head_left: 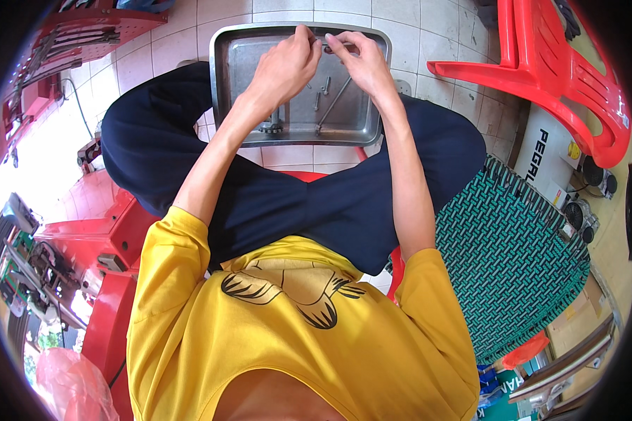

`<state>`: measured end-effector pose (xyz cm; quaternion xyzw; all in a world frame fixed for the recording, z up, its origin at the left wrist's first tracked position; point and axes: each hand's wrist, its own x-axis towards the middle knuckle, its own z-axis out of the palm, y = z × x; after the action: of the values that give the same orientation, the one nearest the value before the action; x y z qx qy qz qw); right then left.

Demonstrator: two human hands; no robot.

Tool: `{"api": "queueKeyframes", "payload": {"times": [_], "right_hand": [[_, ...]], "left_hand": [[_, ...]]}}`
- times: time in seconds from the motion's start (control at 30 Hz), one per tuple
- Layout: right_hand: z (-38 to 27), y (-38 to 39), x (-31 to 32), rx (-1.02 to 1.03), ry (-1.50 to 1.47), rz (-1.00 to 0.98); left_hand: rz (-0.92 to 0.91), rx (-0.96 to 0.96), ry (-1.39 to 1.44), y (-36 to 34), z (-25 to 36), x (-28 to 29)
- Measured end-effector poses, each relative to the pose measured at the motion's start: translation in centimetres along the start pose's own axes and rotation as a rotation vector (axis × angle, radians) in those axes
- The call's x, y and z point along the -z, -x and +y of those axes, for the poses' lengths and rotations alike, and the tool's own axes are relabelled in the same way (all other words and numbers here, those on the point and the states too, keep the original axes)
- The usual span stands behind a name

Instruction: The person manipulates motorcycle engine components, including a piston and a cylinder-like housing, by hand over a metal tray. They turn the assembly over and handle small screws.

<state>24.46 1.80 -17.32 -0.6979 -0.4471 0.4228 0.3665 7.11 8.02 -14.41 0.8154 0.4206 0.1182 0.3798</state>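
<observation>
Both hands (pixel 326 59) pinch a small metal part (pixel 328 48) over a steel tray (pixel 225 84) on tiled floor (pixel 435 28).

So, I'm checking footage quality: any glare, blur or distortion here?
Head view: fisheye bends edges toward a dark rim; daylight blows out the left side; the metal tray shows soft sheen; left hand and right hand stay sharp.

One head-worn fisheye view looks steeply down, close over the person's lap, toward a metal tray (pixel 225 84) on the floor.
</observation>
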Motion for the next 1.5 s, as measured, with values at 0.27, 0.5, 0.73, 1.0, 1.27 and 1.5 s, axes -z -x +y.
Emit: {"api": "queueKeyframes", "payload": {"times": [0.27, 0.5, 0.73, 1.0, 1.27, 1.5], "right_hand": [[-0.6, 0.1, -0.1, -0.080, -0.067, -0.008], [-1.1, 0.1, -0.1, -0.044, -0.148, 0.001], [-0.7, 0.2, 0.0, 0.151, -0.104, 0.036], [-0.9, 0.4, -0.1, 0.090, -0.081, 0.015], [-0.6, 0.4, -0.3, 0.149, -0.091, -0.023], [-0.9, 0.4, -0.4, -0.021, -0.024, -0.027]], "left_hand": [[-0.027, 0.034, -0.002, -0.1, 0.3, 0.3], [-0.033, 0.050, 0.006, -0.1, 0.2, 0.4], [-0.006, 0.029, 0.002, -0.1, 0.1, 0.4], [0.005, 0.010, 0.007, -0.1, -0.3, 0.3], [-0.002, 0.006, -0.002, -0.1, -0.2, 0.2], [0.009, 0.014, 0.012, -0.2, -0.4, 0.2]]}}
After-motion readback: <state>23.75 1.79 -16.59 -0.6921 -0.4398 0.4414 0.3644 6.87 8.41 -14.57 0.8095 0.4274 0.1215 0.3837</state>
